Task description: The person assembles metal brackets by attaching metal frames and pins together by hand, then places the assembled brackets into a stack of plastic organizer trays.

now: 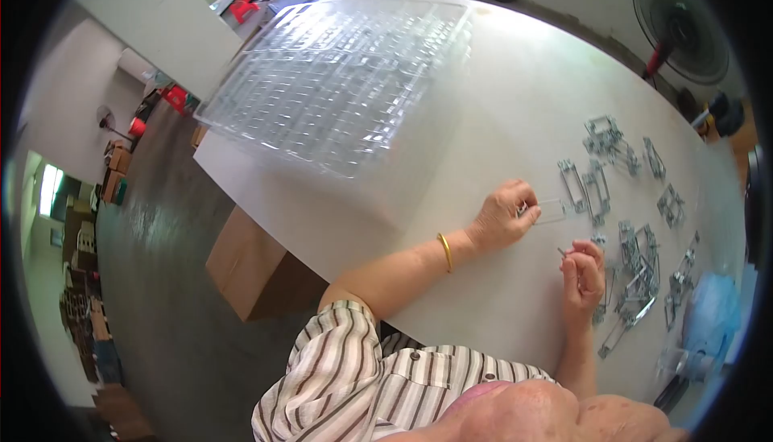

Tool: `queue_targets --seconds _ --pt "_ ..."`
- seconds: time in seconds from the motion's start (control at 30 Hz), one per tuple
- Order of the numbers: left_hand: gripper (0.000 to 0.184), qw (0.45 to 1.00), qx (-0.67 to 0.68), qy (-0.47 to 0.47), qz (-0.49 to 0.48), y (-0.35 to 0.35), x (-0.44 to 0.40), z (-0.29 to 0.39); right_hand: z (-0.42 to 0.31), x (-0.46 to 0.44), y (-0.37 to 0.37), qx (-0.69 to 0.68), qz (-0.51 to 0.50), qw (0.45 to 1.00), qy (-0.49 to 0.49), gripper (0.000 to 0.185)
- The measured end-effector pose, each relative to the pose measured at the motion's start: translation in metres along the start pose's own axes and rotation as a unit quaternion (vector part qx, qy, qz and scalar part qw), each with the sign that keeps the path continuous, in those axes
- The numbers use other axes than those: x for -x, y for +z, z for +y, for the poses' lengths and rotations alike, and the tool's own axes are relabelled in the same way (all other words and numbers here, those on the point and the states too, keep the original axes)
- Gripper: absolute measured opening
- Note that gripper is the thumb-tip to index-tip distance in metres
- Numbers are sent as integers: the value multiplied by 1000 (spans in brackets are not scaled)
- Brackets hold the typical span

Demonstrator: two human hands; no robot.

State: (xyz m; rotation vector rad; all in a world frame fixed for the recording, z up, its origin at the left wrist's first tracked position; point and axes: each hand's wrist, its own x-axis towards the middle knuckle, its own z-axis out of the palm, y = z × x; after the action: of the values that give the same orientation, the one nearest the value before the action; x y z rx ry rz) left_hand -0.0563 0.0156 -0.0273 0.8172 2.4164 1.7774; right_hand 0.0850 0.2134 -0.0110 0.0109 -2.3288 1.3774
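Observation:
My left hand (506,215), with a gold bangle at the wrist, is closed in a pinch on one end of a thin rectangular metal frame (552,212). The frame sticks out to the right, just above the white tabletop. Closer to my body, my right hand (583,279) is closed too, its fingertips pinching a small thin metal pin (562,252). Past both hands lie loose metal frames (573,186), and a tangled heap of similar metal parts (638,265) is right beside my right hand. The fingers hide part of what each hand holds.
A clear plastic tray (322,80) with many compartments lies at the table's far left. More metal parts (609,142) are piled at the upper right. A blue plastic bag (713,309) sits at the right edge. Below the table's left edge stands a cardboard box (250,265).

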Motion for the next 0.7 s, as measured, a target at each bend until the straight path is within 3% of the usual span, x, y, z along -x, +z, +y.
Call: queue_targets --seconds 0.1,0.23,0.7 --pt "13 995 -77 63 24 1 1 -3 -2 2 3 25 -33 999 -15 4" --pt "11 995 -98 32 13 4 1 -7 -16 -2 7 58 -71 993 -75 6" --pt "14 989 -141 44 1 8 -3 -12 -12 -1 23 93 -80 988 -94 9"
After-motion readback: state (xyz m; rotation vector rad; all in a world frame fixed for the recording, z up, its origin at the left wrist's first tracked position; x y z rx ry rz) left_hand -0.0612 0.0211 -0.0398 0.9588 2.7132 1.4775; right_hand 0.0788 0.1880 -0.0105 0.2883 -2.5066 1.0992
